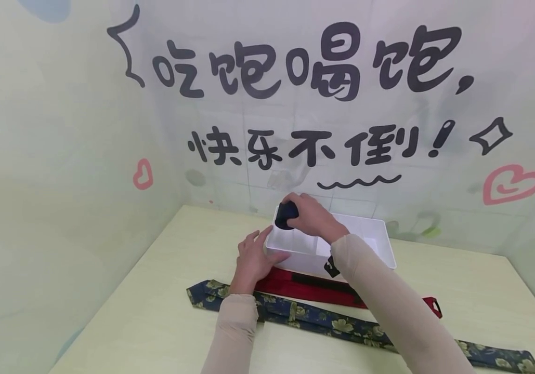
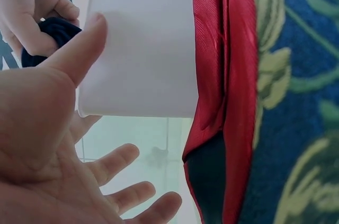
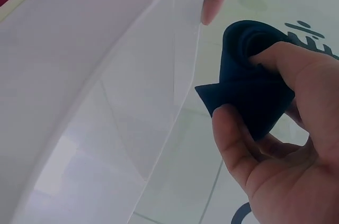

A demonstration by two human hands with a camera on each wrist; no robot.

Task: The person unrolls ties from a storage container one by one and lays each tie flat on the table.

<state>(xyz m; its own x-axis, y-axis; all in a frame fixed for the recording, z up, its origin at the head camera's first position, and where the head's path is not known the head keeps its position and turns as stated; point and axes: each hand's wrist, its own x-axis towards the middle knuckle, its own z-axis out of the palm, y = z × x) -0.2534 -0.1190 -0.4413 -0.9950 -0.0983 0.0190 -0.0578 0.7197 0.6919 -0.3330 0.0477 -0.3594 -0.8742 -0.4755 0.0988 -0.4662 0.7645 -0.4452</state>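
My right hand grips a rolled dark navy tie, its pointed end folded over the outside of the roll. Hand and roll are over the left end of a white divided box. Around that box's front left corner rests my left hand, fingers spread and thumb along the front wall. In the left wrist view, the thumb lies against the white wall. Just in front of the box is a red tie with a dark strip, partly hidden by my right sleeve.
A long navy tie with a yellowish flower pattern lies across the table, passing under both forearms. Behind the box stands a wall with large dark lettering. Another wall borders the table on the left.
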